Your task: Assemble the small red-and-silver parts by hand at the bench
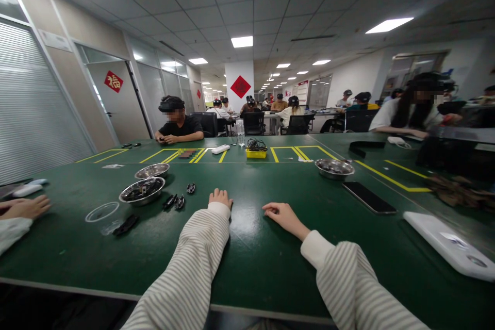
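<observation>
My left hand (221, 198) rests on the green tabletop with its fingers forward and slightly apart, and no object shows in it. To its right, my right hand (286, 218) lies on its side, fingers curled inward; whether anything small is inside is hidden. Left of my left hand are small black clip-like parts (179, 202) and another such part (191, 188). Beyond them stands a metal bowl (126, 198) heaped with dark parts. A longer black piece (126, 225) lies by a clear plastic tub (101, 212).
A second bowl (152, 165) stands behind the first; another bowl (316, 167) is at right. A phone (369, 197) and a white device (450, 242) lie right. A yellow box (256, 154) holds cables. A co-worker's hand (33, 207) is at left; people sit across and right.
</observation>
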{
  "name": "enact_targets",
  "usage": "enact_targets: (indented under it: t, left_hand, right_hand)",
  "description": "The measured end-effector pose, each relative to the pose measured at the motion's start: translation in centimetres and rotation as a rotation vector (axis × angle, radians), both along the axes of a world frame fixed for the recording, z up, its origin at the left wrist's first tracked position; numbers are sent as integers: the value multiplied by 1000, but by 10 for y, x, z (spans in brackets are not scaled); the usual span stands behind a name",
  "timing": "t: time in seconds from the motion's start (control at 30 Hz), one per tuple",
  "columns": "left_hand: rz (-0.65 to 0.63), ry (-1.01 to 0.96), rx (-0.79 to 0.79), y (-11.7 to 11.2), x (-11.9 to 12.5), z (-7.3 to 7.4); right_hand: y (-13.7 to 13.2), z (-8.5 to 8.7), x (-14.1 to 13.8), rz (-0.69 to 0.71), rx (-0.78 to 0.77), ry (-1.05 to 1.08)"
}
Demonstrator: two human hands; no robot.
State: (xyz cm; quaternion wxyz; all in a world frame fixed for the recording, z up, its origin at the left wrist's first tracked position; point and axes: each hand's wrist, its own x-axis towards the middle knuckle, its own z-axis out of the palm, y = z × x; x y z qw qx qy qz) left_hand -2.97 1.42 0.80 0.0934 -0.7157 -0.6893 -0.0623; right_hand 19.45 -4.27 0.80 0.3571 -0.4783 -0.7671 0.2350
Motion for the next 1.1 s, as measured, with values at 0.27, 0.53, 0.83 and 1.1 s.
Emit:
enact_targets:
  t: [0.27, 0.53, 0.83, 1.1]
  left_hand:
    - [-572, -129, 43, -36, 54, -8]
    - [-772, -264, 80, -34, 58, -9]
    - [-15, -161, 68, -11, 0, 16]
    - [-11, -164, -97, -4, -3, 4]
  right_hand:
    - [1, 1, 0, -76, 41, 35]
    - [2, -1, 3, -115, 113, -84]
    - [-3, 1, 1, -54, 111, -237]
    - [-2, -1, 1, -74, 112, -262]
